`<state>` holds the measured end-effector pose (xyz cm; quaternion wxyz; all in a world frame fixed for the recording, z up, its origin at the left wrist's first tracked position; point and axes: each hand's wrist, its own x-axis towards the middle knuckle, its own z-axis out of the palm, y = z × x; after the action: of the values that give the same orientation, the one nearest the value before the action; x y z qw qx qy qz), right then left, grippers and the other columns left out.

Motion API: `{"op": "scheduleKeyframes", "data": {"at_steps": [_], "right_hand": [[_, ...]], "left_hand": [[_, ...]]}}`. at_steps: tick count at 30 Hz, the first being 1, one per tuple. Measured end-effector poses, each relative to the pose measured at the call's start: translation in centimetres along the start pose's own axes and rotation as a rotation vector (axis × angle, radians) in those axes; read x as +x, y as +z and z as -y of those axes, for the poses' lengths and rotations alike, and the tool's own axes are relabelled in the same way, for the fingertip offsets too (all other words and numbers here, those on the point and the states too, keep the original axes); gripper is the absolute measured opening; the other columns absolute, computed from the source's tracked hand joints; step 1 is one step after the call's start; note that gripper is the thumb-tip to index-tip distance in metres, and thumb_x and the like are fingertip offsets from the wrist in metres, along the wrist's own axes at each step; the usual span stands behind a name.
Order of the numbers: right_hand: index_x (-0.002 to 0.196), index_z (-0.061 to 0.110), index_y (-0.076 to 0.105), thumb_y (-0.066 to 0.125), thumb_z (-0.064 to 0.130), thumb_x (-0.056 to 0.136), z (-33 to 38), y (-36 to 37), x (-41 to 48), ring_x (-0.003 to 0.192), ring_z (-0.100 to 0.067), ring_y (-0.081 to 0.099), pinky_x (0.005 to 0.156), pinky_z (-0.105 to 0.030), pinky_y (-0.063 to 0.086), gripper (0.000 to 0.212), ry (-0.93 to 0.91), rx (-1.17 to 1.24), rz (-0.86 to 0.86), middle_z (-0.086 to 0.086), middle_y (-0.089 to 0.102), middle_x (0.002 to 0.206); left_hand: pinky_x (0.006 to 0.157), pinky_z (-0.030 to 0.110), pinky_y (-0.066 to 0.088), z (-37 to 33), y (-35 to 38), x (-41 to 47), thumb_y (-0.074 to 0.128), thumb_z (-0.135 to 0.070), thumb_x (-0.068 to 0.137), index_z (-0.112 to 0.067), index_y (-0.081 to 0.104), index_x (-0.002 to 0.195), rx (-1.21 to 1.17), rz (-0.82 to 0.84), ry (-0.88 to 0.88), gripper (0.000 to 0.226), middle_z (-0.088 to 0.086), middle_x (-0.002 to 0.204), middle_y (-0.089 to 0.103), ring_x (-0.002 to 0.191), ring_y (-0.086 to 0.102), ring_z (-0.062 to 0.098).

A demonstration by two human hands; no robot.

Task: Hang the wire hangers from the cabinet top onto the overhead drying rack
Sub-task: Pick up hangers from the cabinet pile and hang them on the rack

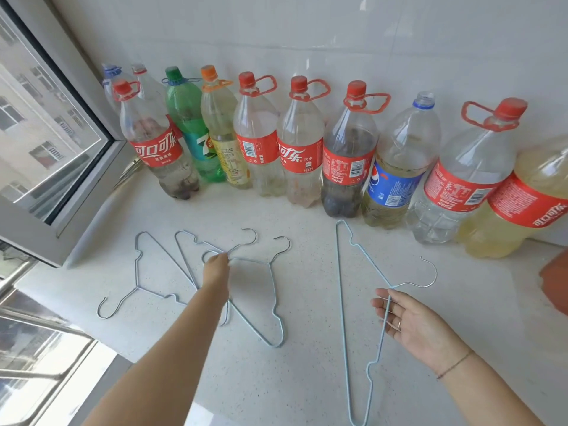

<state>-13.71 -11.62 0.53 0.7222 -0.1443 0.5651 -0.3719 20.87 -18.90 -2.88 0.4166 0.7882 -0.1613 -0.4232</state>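
Several pale blue wire hangers lie on the white cabinet top (307, 379). My left hand (216, 272) reaches forward and pinches the neck of one hanger (184, 250) whose hook points up-right. A second hanger (273, 305) lies just right of it, overlapping, and a third hanger (136, 272) lies further left with its hook toward me. My right hand (408, 324) holds a large hanger (339, 302) by its neck, thumb and fingers loosely around the wire, hook to the right. The drying rack is out of view.
A row of large plastic soda bottles (301, 142) stands along the tiled back wall, some with liquid. An open window with a grey frame (61, 216) is at the left. An orange-brown object (556, 284) shows at the right edge.
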Motion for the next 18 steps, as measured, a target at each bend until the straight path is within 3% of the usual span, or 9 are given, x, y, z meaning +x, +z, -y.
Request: {"op": "scheduleKeyframes", "data": {"at_steps": [3,6,9,12,14,16,18], "right_hand": [[0.097,0.014,0.061,0.045,0.022,0.093,0.1,0.1,0.2,0.082,-0.015,0.054,0.074,-0.028,0.042,0.018,-0.005,0.005,-0.005,-0.007,0.066,0.087],[0.096,0.014,0.062,0.045,0.022,0.092,0.2,0.2,0.4,0.08,-0.016,0.055,0.074,-0.028,0.042,0.019,0.003,0.008,-0.009,-0.004,0.069,0.078],[0.095,0.014,0.062,0.046,0.023,0.091,0.4,0.2,0.5,0.08,-0.016,0.055,0.074,-0.028,0.042,0.018,0.015,0.025,-0.007,-0.003,0.07,0.075],[0.095,0.013,0.061,0.046,0.023,0.091,0.5,0.3,0.6,0.08,-0.016,0.055,0.073,-0.028,0.042,0.018,0.022,0.038,-0.003,-0.004,0.069,0.076],[0.095,0.013,0.061,0.046,0.023,0.091,0.5,0.4,0.6,0.079,-0.016,0.054,0.073,-0.028,0.042,0.018,0.023,0.047,-0.002,-0.005,0.069,0.076],[0.094,0.013,0.061,0.047,0.022,0.091,0.5,0.6,0.6,0.079,-0.016,0.054,0.072,-0.028,0.042,0.018,0.025,0.059,-0.002,-0.005,0.068,0.077],[0.095,0.013,0.061,0.047,0.023,0.091,0.6,0.6,0.6,0.079,-0.016,0.054,0.072,-0.028,0.041,0.018,0.027,0.066,-0.003,-0.006,0.067,0.08]], "left_hand": [[0.062,0.027,0.039,0.6,-0.7,1.9,0.05,-0.019,0.091,-0.002,0.065,0.101,0.217,0.001,0.065,0.025,0.019,0.084,0.058,0.069,0.051,0.027],[0.074,0.032,0.047,1.0,-0.6,2.4,0.057,-0.025,0.088,-0.007,0.066,0.106,0.331,-0.019,0.108,0.027,0.017,0.096,0.067,0.091,0.063,0.034],[0.072,0.033,0.046,0.8,-0.5,2.8,0.059,-0.027,0.087,-0.015,0.062,0.075,0.399,-0.021,0.127,0.017,0.011,0.076,0.063,0.079,0.059,0.031],[0.064,0.029,0.037,0.6,-0.6,3.2,0.057,-0.032,0.089,-0.013,0.048,0.056,0.463,-0.024,0.1,0.039,0.006,0.059,0.049,0.072,0.052,0.028],[0.067,0.029,0.038,0.4,-0.5,3.4,0.057,-0.037,0.089,-0.007,0.054,0.064,0.512,0.002,0.066,0.04,0.01,0.067,0.053,0.077,0.054,0.03],[0.073,0.03,0.04,0.1,-0.4,3.7,0.055,-0.045,0.089,-0.001,0.063,0.091,0.552,0.029,0.0,0.045,0.014,0.092,0.06,0.091,0.057,0.032],[0.08,0.031,0.039,-0.1,-0.2,4.0,0.053,-0.049,0.089,-0.003,0.066,0.1,0.506,0.076,-0.043,0.05,0.013,0.112,0.063,0.093,0.054,0.029]]}}
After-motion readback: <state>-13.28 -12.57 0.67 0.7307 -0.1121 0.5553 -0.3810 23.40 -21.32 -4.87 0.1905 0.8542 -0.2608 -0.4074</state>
